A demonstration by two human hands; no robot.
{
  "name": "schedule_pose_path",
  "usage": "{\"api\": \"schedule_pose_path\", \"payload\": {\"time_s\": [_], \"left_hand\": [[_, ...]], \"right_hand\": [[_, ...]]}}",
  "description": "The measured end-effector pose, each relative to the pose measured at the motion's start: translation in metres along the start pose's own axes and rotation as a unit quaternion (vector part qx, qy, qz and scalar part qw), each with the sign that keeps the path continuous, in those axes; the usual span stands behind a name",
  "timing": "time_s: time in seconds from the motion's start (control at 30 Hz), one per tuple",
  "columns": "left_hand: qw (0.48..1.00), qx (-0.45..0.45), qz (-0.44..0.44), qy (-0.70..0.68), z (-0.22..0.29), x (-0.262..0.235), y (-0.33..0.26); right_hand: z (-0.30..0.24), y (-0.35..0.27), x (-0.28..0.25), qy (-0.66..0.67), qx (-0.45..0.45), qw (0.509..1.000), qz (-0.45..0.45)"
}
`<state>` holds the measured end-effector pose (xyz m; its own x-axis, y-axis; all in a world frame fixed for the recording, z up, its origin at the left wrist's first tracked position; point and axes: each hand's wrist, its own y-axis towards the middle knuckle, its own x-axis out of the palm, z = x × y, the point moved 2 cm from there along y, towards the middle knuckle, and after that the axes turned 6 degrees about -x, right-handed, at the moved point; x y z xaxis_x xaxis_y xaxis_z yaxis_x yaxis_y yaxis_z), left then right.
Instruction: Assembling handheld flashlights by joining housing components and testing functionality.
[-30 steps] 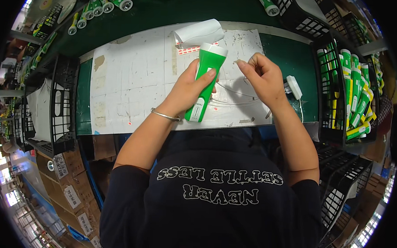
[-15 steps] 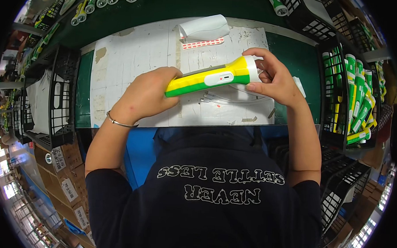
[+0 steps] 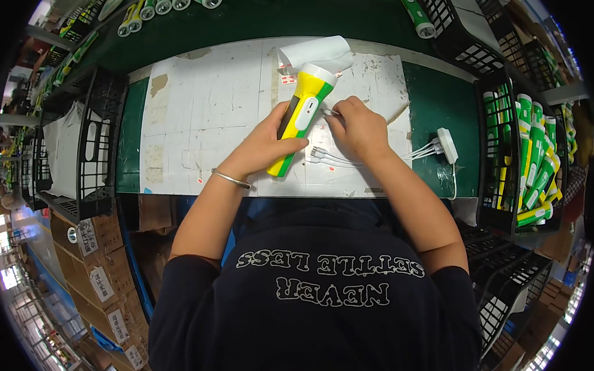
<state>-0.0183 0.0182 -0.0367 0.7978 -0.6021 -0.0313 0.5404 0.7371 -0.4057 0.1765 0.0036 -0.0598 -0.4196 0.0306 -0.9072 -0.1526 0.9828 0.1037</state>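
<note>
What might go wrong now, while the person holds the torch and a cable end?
1. The right hand pinches a thin white cable right beside the torch; a pull at an angle may bend its plug.
2. The left hand grips only the torch's lower half, so it may tip or slip.
3. Loose cables lie under the right wrist and could snag, dragging the white adapter.
</note>
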Motion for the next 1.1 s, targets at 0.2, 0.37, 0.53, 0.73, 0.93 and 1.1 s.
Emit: {"api": "schedule_pose_path", "payload": {"time_s": [0.2,0.37,0.53,0.73,0.93,1.1], "left_hand": [[0.991,0.080,0.052,0.096,-0.001,0.007,0.013],[0.989,0.098,0.040,0.107,0.006,0.023,0.019],[0.984,0.097,0.052,0.144,0.013,0.033,0.018],[0.889,0.212,0.206,0.350,0.016,0.037,0.012],[0.883,0.242,0.213,0.341,0.014,0.038,0.014],[0.901,0.209,0.196,0.326,0.012,0.034,0.013]], "right_hand": [[0.010,-0.006,-0.033,0.376,0.033,0.926,0.001],[0.008,-0.011,-0.050,0.451,0.053,0.891,-0.027],[0.012,-0.015,-0.049,0.465,0.079,0.881,-0.031],[0.011,-0.017,-0.043,0.456,0.103,0.884,-0.011],[0.009,-0.017,-0.042,0.476,0.120,0.872,-0.001],[0.010,-0.012,-0.036,0.473,0.117,0.873,-0.001]]}}
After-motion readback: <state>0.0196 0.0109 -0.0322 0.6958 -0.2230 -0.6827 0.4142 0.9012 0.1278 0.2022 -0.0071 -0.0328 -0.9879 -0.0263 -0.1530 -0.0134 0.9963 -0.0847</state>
